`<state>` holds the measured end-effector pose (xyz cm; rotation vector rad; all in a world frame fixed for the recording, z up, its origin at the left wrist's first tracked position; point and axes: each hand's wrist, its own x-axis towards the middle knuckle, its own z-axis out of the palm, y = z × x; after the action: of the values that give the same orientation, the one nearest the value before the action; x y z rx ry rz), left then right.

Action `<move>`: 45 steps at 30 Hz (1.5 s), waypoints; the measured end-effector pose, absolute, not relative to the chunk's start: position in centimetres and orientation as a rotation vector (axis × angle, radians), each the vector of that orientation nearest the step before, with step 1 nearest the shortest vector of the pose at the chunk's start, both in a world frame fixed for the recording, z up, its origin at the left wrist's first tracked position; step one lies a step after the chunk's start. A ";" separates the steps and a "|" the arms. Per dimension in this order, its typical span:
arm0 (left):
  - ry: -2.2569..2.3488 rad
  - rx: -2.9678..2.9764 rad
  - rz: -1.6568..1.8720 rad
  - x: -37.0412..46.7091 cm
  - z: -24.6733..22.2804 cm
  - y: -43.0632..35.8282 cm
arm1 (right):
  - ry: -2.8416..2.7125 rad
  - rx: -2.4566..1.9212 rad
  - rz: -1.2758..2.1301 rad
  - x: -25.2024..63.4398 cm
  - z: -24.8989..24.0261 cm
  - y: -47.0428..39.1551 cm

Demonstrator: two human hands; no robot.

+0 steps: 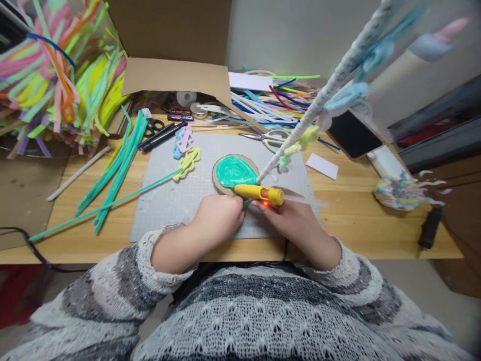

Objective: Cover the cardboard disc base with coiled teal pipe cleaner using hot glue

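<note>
In front of me a round cardboard disc [217, 184] lies on the grey cutting mat, its top covered with coiled green pipe cleaner [236, 170]. A white wrapped stem [311, 113] with pastel pipe-cleaner shapes rises from its right side. My right hand [295, 213] is closed round a yellow hot glue gun [250, 191], its red light on and a clear glue stick sticking out to the right. The gun's front end is at the disc's near edge. Close by, my left hand [220, 215] is closed, with a bit of green pipe cleaner [247, 203] at its fingertips; its grip is partly hidden.
Zigzag pipe-cleaner pieces [188, 163], markers [163, 135] and green pipe cleaners [120, 170] lie to the left. Scissors [272, 140], a phone [355, 133] and a white card [322, 166] lie behind and right. A large pipe-cleaner bundle [56, 75] stands at the far left.
</note>
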<state>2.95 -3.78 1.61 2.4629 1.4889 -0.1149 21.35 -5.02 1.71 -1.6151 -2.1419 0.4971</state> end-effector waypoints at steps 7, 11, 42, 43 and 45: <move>1.467 2.447 -0.116 3.0 2.0 -3.9 | -2.206 -1.559 0.416 21.8 2.1 -5.7; 1.472 2.431 -0.126 3.1 2.0 -4.0 | -2.219 -1.533 0.321 21.7 1.8 -5.7; 1.390 2.435 -0.129 3.0 2.6 -4.4 | -2.327 -1.530 0.145 19.5 1.7 -4.2; 1.388 2.435 -0.134 3.0 2.6 -4.4 | -2.324 -1.548 0.161 19.4 1.9 -4.1; 1.381 2.445 -0.136 2.9 2.6 -4.4 | -2.318 -1.574 0.194 19.1 2.1 -4.0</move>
<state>2.94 -4.36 2.65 2.4452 1.3814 -0.1362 19.08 -4.03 2.08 -1.5737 -2.3184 0.1944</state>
